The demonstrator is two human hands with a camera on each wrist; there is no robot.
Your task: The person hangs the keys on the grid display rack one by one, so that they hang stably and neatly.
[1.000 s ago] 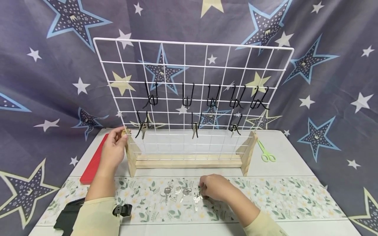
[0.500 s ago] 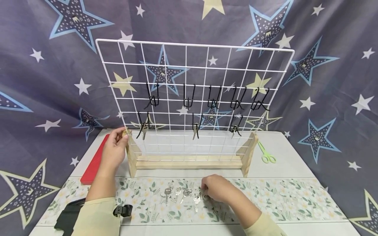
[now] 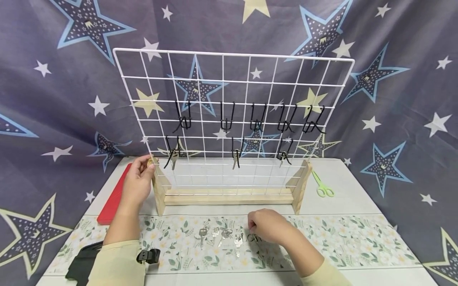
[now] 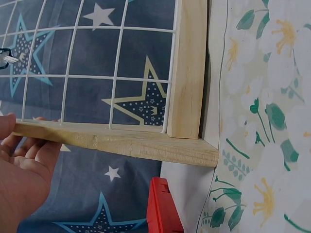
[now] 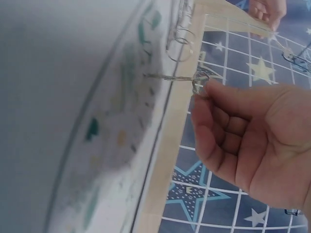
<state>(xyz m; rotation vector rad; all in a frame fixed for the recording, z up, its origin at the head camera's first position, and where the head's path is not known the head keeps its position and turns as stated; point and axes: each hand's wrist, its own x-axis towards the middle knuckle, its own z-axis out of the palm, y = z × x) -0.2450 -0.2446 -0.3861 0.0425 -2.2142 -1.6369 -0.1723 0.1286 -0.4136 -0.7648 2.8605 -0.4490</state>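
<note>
The right hand (image 5: 252,141) has its thumb and first finger pinched on a small ring (image 5: 194,86), with the other fingers curled in. One key (image 5: 170,77) hangs from that ring, in front of the rack (image 3: 232,55). I can't tell if its tip touches the desk (image 3: 358,190). The left hand (image 3: 137,178) grips the wooden side (image 3: 158,190) at the rack's left end, which should help stop any wobbling.

To do this bit well, I think it's best to pinch only the edge of the ring, so most of its hole stays free. Lifting straight up should stop it bumping the next keys. Going slowly is wise, since a thin ring could slip.

Now the counting. Four loose keys (image 3: 238,243) lie on the flowery strip (image 3: 340,238) in front of the rack. Three hung keys (image 3: 174,157) are on the rack, one on each of the three lower hooks (image 3: 167,161). The five upper hooks (image 3: 184,123) on the rack show no keys. That makes eight hooks and eight keys, unless the right hand hides more. One pair of green scissors (image 3: 319,183) lies right of the rack, and one red thing (image 3: 113,198) lies left of it.
</note>
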